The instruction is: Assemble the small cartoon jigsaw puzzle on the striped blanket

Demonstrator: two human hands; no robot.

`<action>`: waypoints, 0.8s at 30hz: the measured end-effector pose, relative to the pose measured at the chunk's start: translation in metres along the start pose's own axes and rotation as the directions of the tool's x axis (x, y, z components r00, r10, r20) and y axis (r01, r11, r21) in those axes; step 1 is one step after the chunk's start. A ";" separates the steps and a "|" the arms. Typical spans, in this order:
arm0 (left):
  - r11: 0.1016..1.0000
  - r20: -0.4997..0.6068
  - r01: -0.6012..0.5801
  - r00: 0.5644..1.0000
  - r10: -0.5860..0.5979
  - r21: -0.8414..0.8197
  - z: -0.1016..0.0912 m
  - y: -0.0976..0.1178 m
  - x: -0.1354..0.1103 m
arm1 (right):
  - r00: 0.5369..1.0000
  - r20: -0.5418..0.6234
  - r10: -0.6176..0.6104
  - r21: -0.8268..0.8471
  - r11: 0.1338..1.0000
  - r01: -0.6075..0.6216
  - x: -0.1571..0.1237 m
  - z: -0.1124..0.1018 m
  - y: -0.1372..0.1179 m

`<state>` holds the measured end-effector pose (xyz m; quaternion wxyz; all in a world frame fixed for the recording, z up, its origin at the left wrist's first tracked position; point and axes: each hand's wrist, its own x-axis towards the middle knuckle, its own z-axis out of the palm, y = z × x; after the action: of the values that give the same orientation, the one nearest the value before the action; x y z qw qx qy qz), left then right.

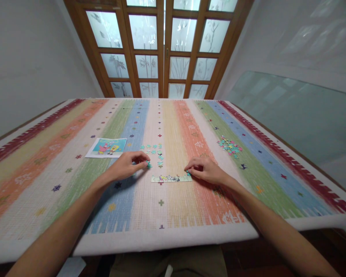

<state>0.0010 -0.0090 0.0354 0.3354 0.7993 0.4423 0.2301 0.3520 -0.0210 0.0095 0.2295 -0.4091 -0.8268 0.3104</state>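
Note:
My left hand (132, 162) pinches a teal jigsaw puzzle piece (148, 164) just above the tablecloth. Closed thumb to finger, my right hand (206, 169) holds another small teal puzzle piece (188, 172) at the right end of a joined strip of puzzle pieces (170, 179). Whether that piece touches the strip I cannot tell. Beyond the strip, several loose teal pieces (155, 146) lie spread in short rows, between my two hands. A picture card (107, 147) with two cartoon figures on a teal ground lies past my left wrist.
A heap of mixed puzzle pieces (230, 146) lies to the right, beyond my right hand. The striped tablecloth (173, 207) covers the whole table. Behind it stand wooden doors (163, 50) with frosted panes, and a glass panel (294, 115) leans at the right wall.

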 end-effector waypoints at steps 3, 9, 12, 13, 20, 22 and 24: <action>0.998 0.023 0.033 0.999 -0.032 -0.061 0.008 0.003 0.000 | 1.000 -0.002 -0.013 -0.048 0.999 0.012 0.000 0.000 0.000; 0.996 0.056 0.052 0.997 -0.048 -0.071 0.018 0.008 0.001 | 0.999 0.009 -0.039 -0.086 0.996 0.039 0.001 0.001 -0.001; 0.992 0.080 0.085 0.994 -0.077 -0.093 0.021 0.012 0.000 | 0.999 0.012 -0.046 -0.095 0.994 0.047 0.000 0.001 -0.002; 0.990 0.090 0.098 0.992 -0.089 -0.103 0.022 0.012 0.000 | 0.999 0.013 -0.046 -0.100 0.994 0.047 0.000 0.001 -0.002; 0.999 0.061 0.027 0.998 -0.028 0.016 0.024 0.016 -0.001 | 0.999 0.022 -0.036 -0.107 0.994 0.039 0.000 0.001 -0.002; 0.998 0.040 0.000 0.999 -0.002 0.064 0.023 0.015 -0.001 | 0.999 0.025 -0.036 -0.112 0.993 0.039 0.000 0.001 -0.001; 0.995 0.034 -0.019 0.999 0.016 0.094 0.023 0.014 -0.001 | 0.999 0.025 -0.039 -0.111 0.993 0.041 0.000 0.001 -0.001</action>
<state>0.0237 -0.0225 0.0300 0.3027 0.8217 0.4401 0.1986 0.3507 -0.0223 0.0096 0.2029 -0.4010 -0.8536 0.2636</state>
